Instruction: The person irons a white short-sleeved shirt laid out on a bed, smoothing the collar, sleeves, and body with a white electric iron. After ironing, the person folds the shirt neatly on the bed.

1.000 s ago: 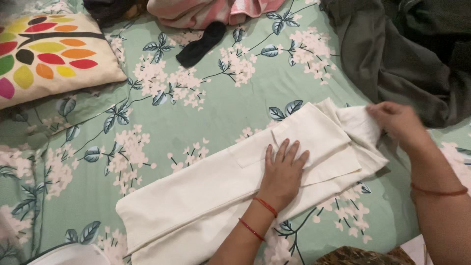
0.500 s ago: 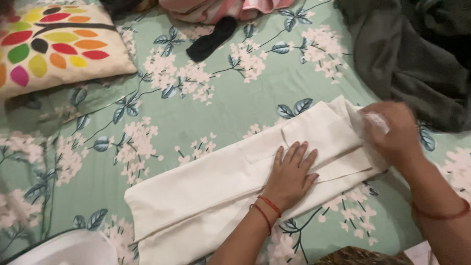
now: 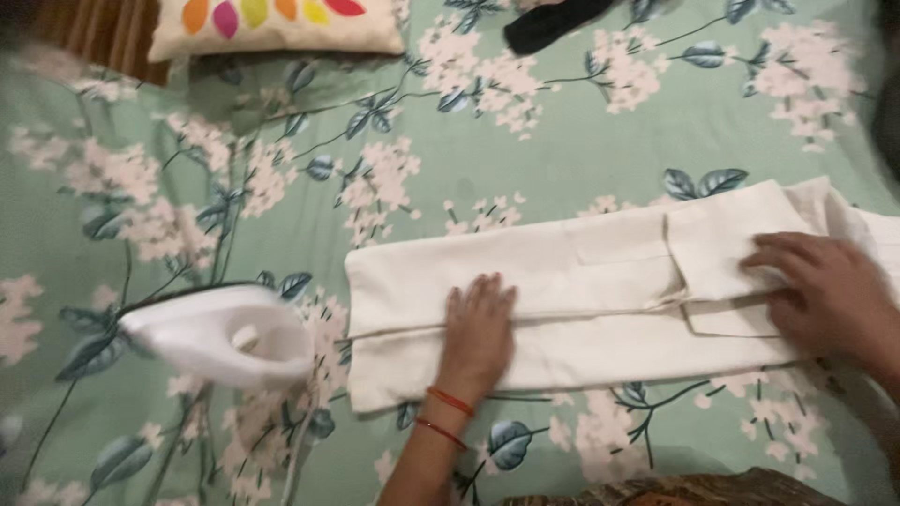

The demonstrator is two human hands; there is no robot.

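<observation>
A long cream cloth [image 3: 600, 309], folded into a strip, lies flat on the bed in the middle of the view. It sits on a green bedsheet with flowers [image 3: 562, 141]. A flap and a thin tie show near its right end.

The left hand [image 3: 476, 323] lies flat on the cloth near its left end, with the fingers straight and close together, pressing down. Two red bands go round that wrist. The right hand [image 3: 825, 290] rests on the right part of the cloth, over the flap. Its fingers are a little spread and bent, pushing the flap down. Neither hand is pinching or lifting anything.

To do this well, I think both hands should stay flat and push gently, sliding from the middle out to the ends so the bumps go away. The edges should line up one over the other, and the tie should lie straight.

A white iron [image 3: 220, 335] sits on the bed just left of the cloth, not touching it. A cushion with bright leaf shapes [image 3: 272, 23] is far up at the top. A black cloth piece [image 3: 553, 23] lies at the top too.
</observation>
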